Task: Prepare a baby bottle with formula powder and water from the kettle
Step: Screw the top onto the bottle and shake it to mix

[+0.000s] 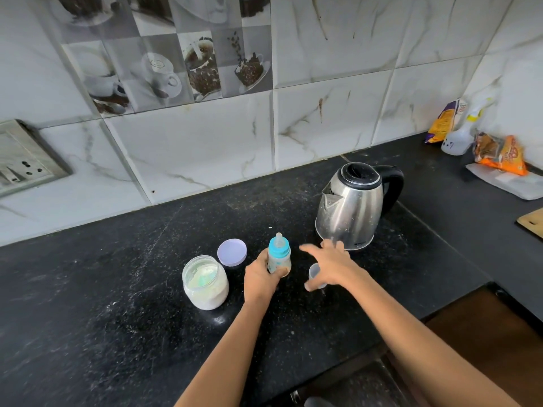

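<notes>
Standing upright on the speckled black stone counter (pixel 117 318), near frame centre, the small clear baby bottle with turquoise collar and pale silicone teat (pixel 279 254) is wrapped by the left hand (pixel 261 279), fingers curled round its lower body, thumb across the front. Teat and collar fitted on top. Contents hard to read through the plastic.

Right hand (pixel 329 267) at 3 o'clock of the bottle, palm down, fingers spread and loose, holding nothing; slightly motion-blurred. It hovers over a small clear plastic cap (pixel 313 273), which is partly hidden under the palm; cannot tell whether skin touches it.

At 9 o'clock of the bottle, just beside the left hand: squat clear glass jar of white formula powder (pixel 205 286), lid off, a pale green scoop half-buried inside. The jar's round lilac plastic lid (pixel 231 252) lies flat at 10 o'clock of the bottle, apart from the jar.

At 2 o'clock of the bottle: stainless steel electric kettle with black lid and black handle (pixel 352 207), spout toward the left, handle to the right, lid closed. Right fingertips near its base.

Far counter, 2 o'clock of frame: orange snack packets (pixel 499 154), a clear spray bottle (pixel 458 139). Grey switch plate (pixel 26 160) on marbled white wall tiles (pixel 191 148), 9 o'clock.
</notes>
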`<state>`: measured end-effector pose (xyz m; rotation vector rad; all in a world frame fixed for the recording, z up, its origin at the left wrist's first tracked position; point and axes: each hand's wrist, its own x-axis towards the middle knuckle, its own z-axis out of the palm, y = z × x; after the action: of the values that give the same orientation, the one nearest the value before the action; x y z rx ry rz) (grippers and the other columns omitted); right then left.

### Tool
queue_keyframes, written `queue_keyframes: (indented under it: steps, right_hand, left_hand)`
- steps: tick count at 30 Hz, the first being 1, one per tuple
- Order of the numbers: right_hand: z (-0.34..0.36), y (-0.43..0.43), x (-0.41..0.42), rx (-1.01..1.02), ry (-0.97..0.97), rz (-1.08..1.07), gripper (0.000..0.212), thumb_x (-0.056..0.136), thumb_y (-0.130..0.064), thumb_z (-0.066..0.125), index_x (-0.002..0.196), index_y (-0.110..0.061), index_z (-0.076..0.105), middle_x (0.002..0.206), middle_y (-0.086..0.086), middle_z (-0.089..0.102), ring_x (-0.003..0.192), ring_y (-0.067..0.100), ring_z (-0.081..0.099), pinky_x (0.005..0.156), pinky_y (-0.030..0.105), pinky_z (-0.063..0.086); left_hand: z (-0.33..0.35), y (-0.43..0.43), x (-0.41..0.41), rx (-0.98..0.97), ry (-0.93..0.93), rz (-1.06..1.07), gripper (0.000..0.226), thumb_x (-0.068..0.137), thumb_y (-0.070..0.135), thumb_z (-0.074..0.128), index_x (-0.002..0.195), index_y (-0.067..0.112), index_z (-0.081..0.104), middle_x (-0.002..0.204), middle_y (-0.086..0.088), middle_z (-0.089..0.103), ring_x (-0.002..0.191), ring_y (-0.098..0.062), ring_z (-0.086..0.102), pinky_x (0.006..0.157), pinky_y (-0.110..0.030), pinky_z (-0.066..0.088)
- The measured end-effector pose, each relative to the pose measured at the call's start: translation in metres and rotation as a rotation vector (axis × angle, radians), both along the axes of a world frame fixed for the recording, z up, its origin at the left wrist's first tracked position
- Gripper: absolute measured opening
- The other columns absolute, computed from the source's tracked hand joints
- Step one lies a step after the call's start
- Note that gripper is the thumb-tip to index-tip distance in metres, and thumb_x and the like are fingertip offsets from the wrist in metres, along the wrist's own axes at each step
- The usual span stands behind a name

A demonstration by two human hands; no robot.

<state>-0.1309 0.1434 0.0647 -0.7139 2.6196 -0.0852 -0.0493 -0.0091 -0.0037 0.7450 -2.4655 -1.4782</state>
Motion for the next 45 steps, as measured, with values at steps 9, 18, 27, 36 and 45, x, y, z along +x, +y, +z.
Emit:
queue_keyframes:
  steps: [9, 18, 27, 36, 45]
  right_hand:
    - [0.019, 0.009, -0.015, -0.427, -0.041, -0.074, 0.041, 0.075, -0.027, 0.073, 0.107, -0.022, 0.049, 0.104, 0.001, 0.054, 0.081, 0.012, 0.057, 0.062, 0.025, 0.042]
    - [0.02, -0.031, -0.025, -1.008, -0.193, 0.11, 0.048, 0.088, -0.025, 0.066, 0.128, -0.042, 0.047, 0.13, -0.015, 0.054, 0.121, 0.004, 0.05, 0.104, 0.032, 0.043]
    - [-0.018, -0.028, -0.025, -0.973, -0.171, 0.264, 0.059, 0.087, -0.015, 0.067, 0.137, -0.04, 0.048, 0.136, -0.015, 0.054, 0.125, 0.008, 0.052, 0.101, 0.039, 0.048]
    - [-0.039, -0.03, -0.019, -0.977, -0.03, 0.288, 0.061, 0.085, -0.011, 0.068, 0.138, -0.032, 0.048, 0.135, -0.01, 0.053, 0.127, 0.004, 0.047, 0.105, 0.038, 0.044]
    - [-0.043, -0.031, -0.019, -0.886, 0.03, 0.318, 0.062, 0.088, -0.018, 0.064, 0.141, -0.041, 0.039, 0.135, -0.011, 0.05, 0.124, 0.002, 0.047, 0.103, 0.028, 0.043]
  left_hand:
    - [-0.008, -0.004, -0.007, 0.024, -0.022, 0.002, 0.061, 0.078, 0.014, 0.077, 0.132, 0.023, 0.051, 0.121, 0.004, 0.063, 0.072, 0.007, 0.054, 0.049, 0.004, 0.036]
    - [-0.006, -0.005, -0.006, 0.031, -0.04, -0.007, 0.068, 0.078, 0.019, 0.077, 0.138, 0.025, 0.045, 0.127, 0.005, 0.06, 0.093, 0.0, 0.056, 0.057, -0.002, 0.037]
    - [-0.017, -0.002, -0.005, 0.144, 0.033, 0.027, 0.06, 0.078, 0.016, 0.077, 0.131, 0.026, 0.051, 0.118, 0.013, 0.063, 0.11, -0.003, 0.058, 0.099, -0.024, 0.044]
    - [-0.025, -0.003, -0.005, 0.146, 0.075, 0.028, 0.055, 0.076, 0.021, 0.078, 0.122, 0.036, 0.053, 0.106, 0.022, 0.066, 0.1, 0.006, 0.06, 0.092, -0.021, 0.048]
    - [-0.021, 0.0, -0.002, 0.127, 0.098, 0.048, 0.053, 0.072, 0.026, 0.081, 0.112, 0.045, 0.054, 0.1, 0.025, 0.067, 0.096, 0.008, 0.061, 0.084, -0.016, 0.046]
